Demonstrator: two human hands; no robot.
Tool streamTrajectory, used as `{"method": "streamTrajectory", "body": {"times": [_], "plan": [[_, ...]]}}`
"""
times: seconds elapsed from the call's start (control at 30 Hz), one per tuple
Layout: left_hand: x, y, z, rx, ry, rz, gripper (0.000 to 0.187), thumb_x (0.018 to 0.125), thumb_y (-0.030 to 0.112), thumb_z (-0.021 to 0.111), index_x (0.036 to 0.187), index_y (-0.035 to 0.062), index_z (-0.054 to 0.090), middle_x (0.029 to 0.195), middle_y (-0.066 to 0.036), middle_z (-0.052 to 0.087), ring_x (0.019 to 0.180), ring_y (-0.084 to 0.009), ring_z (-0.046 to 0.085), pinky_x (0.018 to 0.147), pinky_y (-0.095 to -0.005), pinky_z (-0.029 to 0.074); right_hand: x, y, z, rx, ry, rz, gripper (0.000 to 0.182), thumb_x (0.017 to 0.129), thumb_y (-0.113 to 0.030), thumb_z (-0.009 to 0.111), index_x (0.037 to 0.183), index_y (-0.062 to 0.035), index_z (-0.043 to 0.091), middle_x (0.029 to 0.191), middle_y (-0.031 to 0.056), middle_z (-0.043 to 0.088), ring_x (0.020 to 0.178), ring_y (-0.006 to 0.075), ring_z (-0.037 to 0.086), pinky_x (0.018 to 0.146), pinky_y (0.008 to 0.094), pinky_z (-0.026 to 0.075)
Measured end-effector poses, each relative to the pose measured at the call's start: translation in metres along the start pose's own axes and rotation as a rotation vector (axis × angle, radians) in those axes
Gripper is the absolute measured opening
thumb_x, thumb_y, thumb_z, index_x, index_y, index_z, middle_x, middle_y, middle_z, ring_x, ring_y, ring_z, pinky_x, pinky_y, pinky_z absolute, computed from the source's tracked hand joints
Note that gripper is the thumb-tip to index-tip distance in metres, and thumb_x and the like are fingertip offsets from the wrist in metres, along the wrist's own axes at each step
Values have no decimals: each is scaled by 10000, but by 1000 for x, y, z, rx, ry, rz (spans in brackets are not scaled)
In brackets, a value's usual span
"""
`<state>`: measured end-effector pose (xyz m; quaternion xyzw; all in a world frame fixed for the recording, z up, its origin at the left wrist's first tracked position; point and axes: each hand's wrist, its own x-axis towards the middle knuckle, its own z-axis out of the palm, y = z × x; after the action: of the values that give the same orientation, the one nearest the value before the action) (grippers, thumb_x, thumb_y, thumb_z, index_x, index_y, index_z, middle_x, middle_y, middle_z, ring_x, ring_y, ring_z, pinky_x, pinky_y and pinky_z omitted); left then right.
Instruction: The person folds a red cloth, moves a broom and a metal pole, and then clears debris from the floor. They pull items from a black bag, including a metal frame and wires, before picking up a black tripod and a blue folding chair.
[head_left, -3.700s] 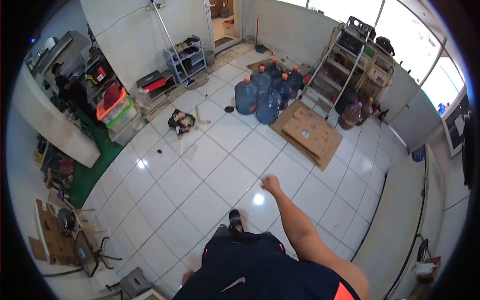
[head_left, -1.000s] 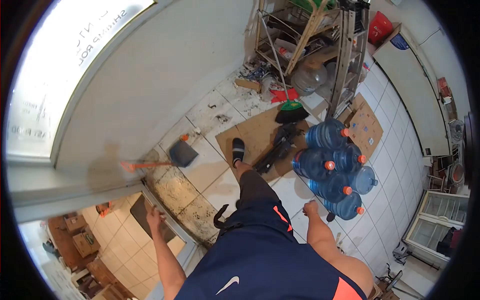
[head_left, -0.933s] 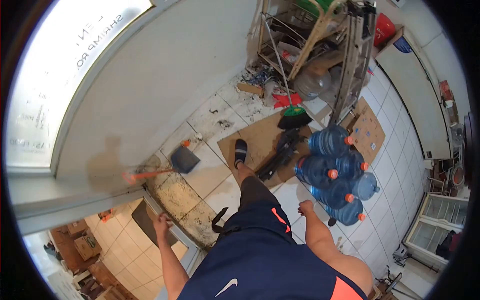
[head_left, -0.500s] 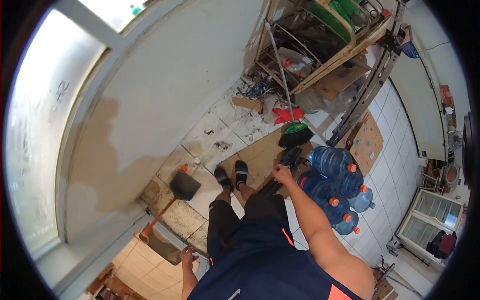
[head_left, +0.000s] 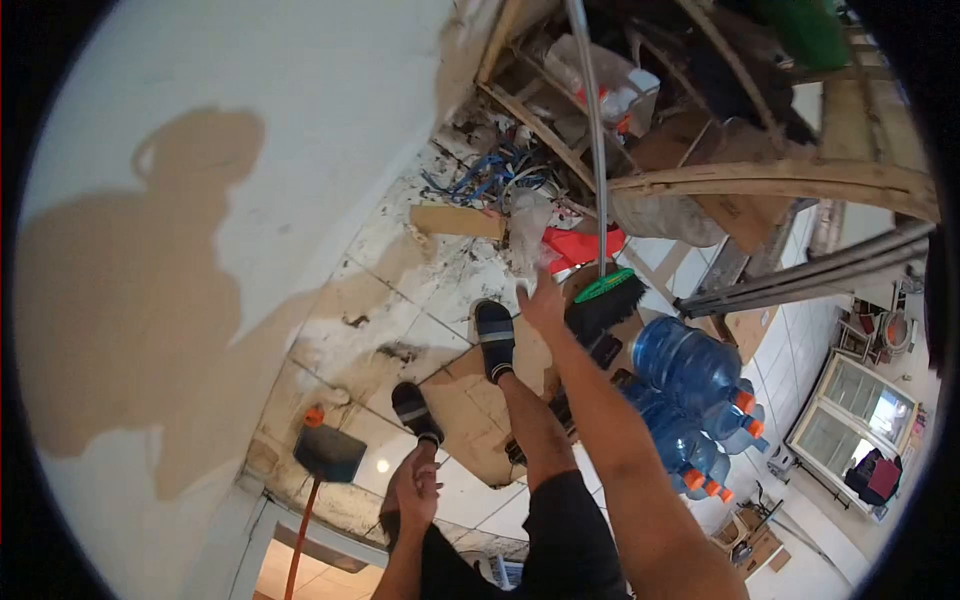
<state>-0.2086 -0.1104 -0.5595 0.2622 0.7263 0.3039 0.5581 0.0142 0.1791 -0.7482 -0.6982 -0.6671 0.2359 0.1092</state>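
Note:
My right hand [head_left: 541, 305] reaches forward over the floor, fingers stretched out and holding nothing. It is nearest to a broom with black bristles and a green head [head_left: 606, 287], just to its right. Beyond the fingertips lie a clear plastic bag [head_left: 528, 228] and a red plastic piece [head_left: 580, 247]. Low by my left leg, my left hand [head_left: 415, 490] hangs with loosely bent fingers, apart and with nothing in them. A black dustpan [head_left: 329, 453] with an orange handle stands to the left of that hand.
Large blue water bottles [head_left: 690, 360] with orange caps are grouped on the right. A wooden rack [head_left: 770, 180] full of clutter rises ahead. Blue strips [head_left: 490, 180] and a cardboard piece [head_left: 457, 221] litter the dirty tiles by the wall. Flattened cardboard [head_left: 470, 400] lies underfoot.
I have stepped closer to the rack. My right hand has moved from the black object beside the bottles to near the broom head; my left hand has come in beside my leg.

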Motion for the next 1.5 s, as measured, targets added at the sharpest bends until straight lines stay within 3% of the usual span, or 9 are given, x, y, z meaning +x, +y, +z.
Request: {"method": "streamTrajectory", "body": {"times": [0.2,0.27,0.47,0.6,0.9,1.13,1.27,1.4,1.5], "plan": [[123,-19,59,15,-108,-101,387,869,51,537,1231,-47,442,903,-146,633,675,-112,580,562,-226,468,244,26,28,-302,539,-193,647,754,-180,640,1285,31,336,1155,278,474,1002,453,492,821,493,435],[157,22,46,141,-178,-122,389,865,55,543,1226,-54,448,909,-147,637,647,-114,576,568,-234,450,303,36,32,-369,562,-5,740,771,-287,622,1339,37,275,1370,333,272,1223,469,351,982,522,334],[257,7,15,166,44,52,324,884,126,555,1184,9,526,953,-112,647,630,-130,584,549,-255,467,435,74,35,-290,709,78,747,798,-327,608,1390,-50,247,1418,256,254,1274,483,274,1010,637,207],[306,-35,0,404,30,177,401,908,190,514,1246,-13,440,909,-133,646,620,-115,581,528,-259,477,427,41,-1,-526,388,279,692,853,-338,559,1413,-93,235,1415,214,292,1291,462,263,1025,632,187],[322,-41,19,381,-138,257,338,884,113,541,1186,-35,508,911,-112,665,561,-84,555,521,-243,445,442,129,33,-560,578,211,586,937,-320,394,1434,-87,190,1392,239,333,1302,413,292,1091,511,177],[307,-27,11,433,-95,312,306,851,89,575,1148,16,559,932,-107,664,562,-151,586,534,-275,460,440,94,-4,-656,892,84,667,761,-410,674,1281,-91,405,1168,293,520,1146,390,490,939,478,417],[302,-41,1,430,21,390,287,879,88,565,1159,24,569,973,-91,663,578,-114,540,532,-256,431,400,64,-15,-194,525,69,782,602,-387,805,1203,-45,439,1057,247,594,1033,371,577,842,446,488],[305,-18,10,357,-25,373,313,866,57,567,1178,28,561,938,-94,670,572,-110,527,534,-257,430,275,20,27,-218,231,129,871,631,-572,689,1266,-41,419,1076,219,605,1006,354,596,839,421,483],[306,-15,17,306,-106,337,344,858,31,560,1202,33,547,944,-92,668,568,-103,513,536,-255,429,220,-7,34,-32,-394,-34,906,659,-553,695,1297,-2,364,1159,247,555,1091,396,534,911,441,430]]}}
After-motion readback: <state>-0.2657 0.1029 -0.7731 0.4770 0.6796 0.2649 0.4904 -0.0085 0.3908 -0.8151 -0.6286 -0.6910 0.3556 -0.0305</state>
